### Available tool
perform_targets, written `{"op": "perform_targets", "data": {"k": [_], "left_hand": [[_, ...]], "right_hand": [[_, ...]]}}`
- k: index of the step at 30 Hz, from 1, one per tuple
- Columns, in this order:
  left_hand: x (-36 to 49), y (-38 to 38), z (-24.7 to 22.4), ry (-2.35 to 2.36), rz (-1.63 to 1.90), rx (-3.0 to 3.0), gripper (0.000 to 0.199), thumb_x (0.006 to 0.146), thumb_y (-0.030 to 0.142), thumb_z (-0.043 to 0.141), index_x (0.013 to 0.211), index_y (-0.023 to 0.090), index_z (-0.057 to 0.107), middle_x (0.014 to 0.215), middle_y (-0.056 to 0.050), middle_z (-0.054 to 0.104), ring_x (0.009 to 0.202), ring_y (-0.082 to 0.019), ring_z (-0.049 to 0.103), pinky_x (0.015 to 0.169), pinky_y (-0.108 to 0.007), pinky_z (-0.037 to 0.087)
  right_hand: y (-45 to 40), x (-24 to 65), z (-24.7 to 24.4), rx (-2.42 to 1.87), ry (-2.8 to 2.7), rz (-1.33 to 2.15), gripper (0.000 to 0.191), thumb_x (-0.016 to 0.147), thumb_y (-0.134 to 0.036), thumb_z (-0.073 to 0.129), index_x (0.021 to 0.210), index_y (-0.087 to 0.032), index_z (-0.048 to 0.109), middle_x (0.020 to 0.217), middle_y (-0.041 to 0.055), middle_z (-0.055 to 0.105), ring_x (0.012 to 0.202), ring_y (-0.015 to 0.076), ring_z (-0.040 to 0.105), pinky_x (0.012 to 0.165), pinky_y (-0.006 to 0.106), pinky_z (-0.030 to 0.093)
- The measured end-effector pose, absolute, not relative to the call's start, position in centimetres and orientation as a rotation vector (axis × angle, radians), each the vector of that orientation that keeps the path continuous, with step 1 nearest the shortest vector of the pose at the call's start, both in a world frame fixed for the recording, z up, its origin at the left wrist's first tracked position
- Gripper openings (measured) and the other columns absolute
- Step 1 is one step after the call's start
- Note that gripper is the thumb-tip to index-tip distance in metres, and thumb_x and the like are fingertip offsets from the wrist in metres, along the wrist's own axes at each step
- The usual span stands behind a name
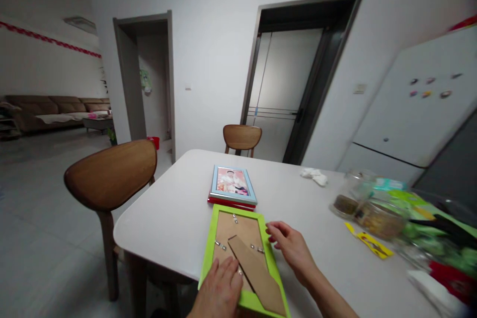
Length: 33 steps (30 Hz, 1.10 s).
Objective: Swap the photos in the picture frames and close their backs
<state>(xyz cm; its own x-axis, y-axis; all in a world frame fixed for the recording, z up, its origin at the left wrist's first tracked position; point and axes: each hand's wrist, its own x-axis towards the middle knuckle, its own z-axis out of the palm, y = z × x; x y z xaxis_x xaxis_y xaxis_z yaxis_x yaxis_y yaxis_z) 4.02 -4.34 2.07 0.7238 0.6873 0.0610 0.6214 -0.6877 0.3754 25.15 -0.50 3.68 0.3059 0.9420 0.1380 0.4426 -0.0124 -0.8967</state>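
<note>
A lime-green picture frame lies face down at the near table edge. Its brown backing board faces up, with small metal clips around it and a slanting brown stand leg on top. My left hand rests flat on the lower left of the backing, fingers stretched out. Beside the frame's upper right edge, my right hand is loosely curled with nothing in it; whether its fingertips touch the edge I cannot tell. Just beyond lies a light-blue picture frame with a photo, stacked on a red frame.
On the white table are a crumpled white tissue, glass jars, a yellow packet and green bags at right. Wooden chairs stand at the left and far side. A white fridge is at right.
</note>
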Motion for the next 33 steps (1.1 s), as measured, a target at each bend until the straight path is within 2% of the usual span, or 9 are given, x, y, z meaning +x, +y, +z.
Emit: {"op": "perform_targets", "data": {"k": [5, 8, 11, 13, 16, 22, 26, 30, 33], "left_hand": [[2.8, -4.6, 4.9, 0.950, 0.725, 2.426, 0.053, 0.060, 0.007, 0.047, 0.112, 0.014, 0.039, 0.129, -0.015, 0.036, 0.119, -0.024, 0.031, 0.098, -0.041, 0.028], [4.0, -5.5, 7.2, 0.935, 1.051, 2.026, 0.035, 0.071, 0.015, 0.045, 0.105, 0.018, 0.041, 0.125, -0.011, 0.041, 0.115, -0.023, 0.037, 0.094, -0.039, 0.033], [6.1, -6.5, 8.2, 0.810, 1.203, 1.571, 0.018, 0.076, 0.028, 0.046, 0.091, 0.018, 0.044, 0.110, -0.008, 0.053, 0.099, -0.022, 0.051, 0.080, -0.032, 0.043], [7.2, -6.6, 8.3, 0.716, 1.219, 1.401, 0.020, 0.075, 0.032, 0.049, 0.088, 0.018, 0.043, 0.095, -0.006, 0.059, 0.086, -0.020, 0.057, 0.072, -0.028, 0.046], [8.0, -5.9, 8.9, 0.678, 1.314, 1.295, 0.030, 0.071, 0.030, 0.056, 0.093, 0.019, 0.041, 0.090, -0.003, 0.059, 0.085, -0.018, 0.057, 0.075, -0.027, 0.045], [9.7, -3.2, 8.2, 0.625, 1.179, 1.205, 0.057, 0.067, 0.022, 0.059, 0.115, 0.017, 0.029, 0.103, -0.007, 0.057, 0.092, -0.019, 0.056, 0.080, -0.030, 0.044], [13.4, -2.4, 3.9, 0.555, 1.019, 1.304, 0.060, 0.060, 0.009, 0.059, 0.114, 0.015, 0.035, 0.121, -0.010, 0.047, 0.104, -0.020, 0.049, 0.086, -0.028, 0.042], [16.7, -2.1, 1.3, 0.747, 0.836, 1.647, 0.056, 0.060, 0.000, 0.053, 0.113, 0.015, 0.040, 0.112, -0.006, 0.055, 0.094, -0.016, 0.056, 0.077, -0.023, 0.046], [18.1, -1.5, 1.2, 0.885, 0.820, 1.824, 0.052, 0.062, 0.003, 0.054, 0.112, 0.015, 0.043, 0.108, -0.006, 0.058, 0.095, -0.017, 0.055, 0.082, -0.025, 0.043]], "right_hand": [[-4.3, 24.7, 3.1, -1.365, -0.786, 0.914, 0.028, 0.064, -0.041, 0.054, 0.081, -0.018, 0.057, 0.075, 0.0030, 0.062, 0.060, 0.0125, 0.055, 0.052, 0.023, 0.043], [-5.4, 20.9, 2.7, -1.153, -0.717, 1.290, 0.033, 0.067, -0.044, 0.052, 0.084, -0.017, 0.058, 0.074, 0.0041, 0.064, 0.063, 0.0146, 0.058, 0.055, 0.025, 0.043], [-5.5, 17.4, 3.0, -0.920, -0.537, 1.487, 0.036, 0.071, -0.045, 0.046, 0.089, -0.015, 0.057, 0.080, 0.0064, 0.065, 0.070, 0.0174, 0.060, 0.061, 0.029, 0.046], [-5.3, 16.6, 3.5, -0.812, -0.426, 1.413, 0.033, 0.070, -0.041, 0.049, 0.091, -0.015, 0.056, 0.086, 0.0060, 0.064, 0.080, 0.0182, 0.059, 0.067, 0.029, 0.046], [-5.2, 18.5, 4.4, -0.784, -0.427, 1.222, 0.036, 0.067, -0.033, 0.055, 0.100, -0.020, 0.051, 0.093, 0.0023, 0.064, 0.086, 0.0182, 0.058, 0.070, 0.029, 0.047], [-4.8, 29.0, 4.8, -1.340, -0.715, 0.858, 0.045, 0.066, -0.035, 0.054, 0.109, -0.019, 0.050, 0.075, 0.0026, 0.067, 0.062, 0.0189, 0.062, 0.053, 0.030, 0.048], [-4.0, 36.0, 4.1, -1.787, -0.945, 0.527, 0.038, 0.067, -0.028, 0.051, 0.102, -0.014, 0.056, 0.077, 0.0045, 0.068, 0.063, 0.0183, 0.061, 0.058, 0.029, 0.046], [-3.3, 40.3, 3.2, -1.966, -1.026, 0.430, 0.031, 0.063, -0.021, 0.055, 0.091, -0.010, 0.062, 0.078, 0.0072, 0.067, 0.071, 0.0213, 0.060, 0.068, 0.031, 0.044], [-2.8, 41.8, 2.4, -2.089, -1.098, 0.358, 0.024, 0.067, -0.021, 0.054, 0.088, -0.012, 0.062, 0.075, 0.0058, 0.066, 0.074, 0.0207, 0.059, 0.071, 0.032, 0.043]]}}
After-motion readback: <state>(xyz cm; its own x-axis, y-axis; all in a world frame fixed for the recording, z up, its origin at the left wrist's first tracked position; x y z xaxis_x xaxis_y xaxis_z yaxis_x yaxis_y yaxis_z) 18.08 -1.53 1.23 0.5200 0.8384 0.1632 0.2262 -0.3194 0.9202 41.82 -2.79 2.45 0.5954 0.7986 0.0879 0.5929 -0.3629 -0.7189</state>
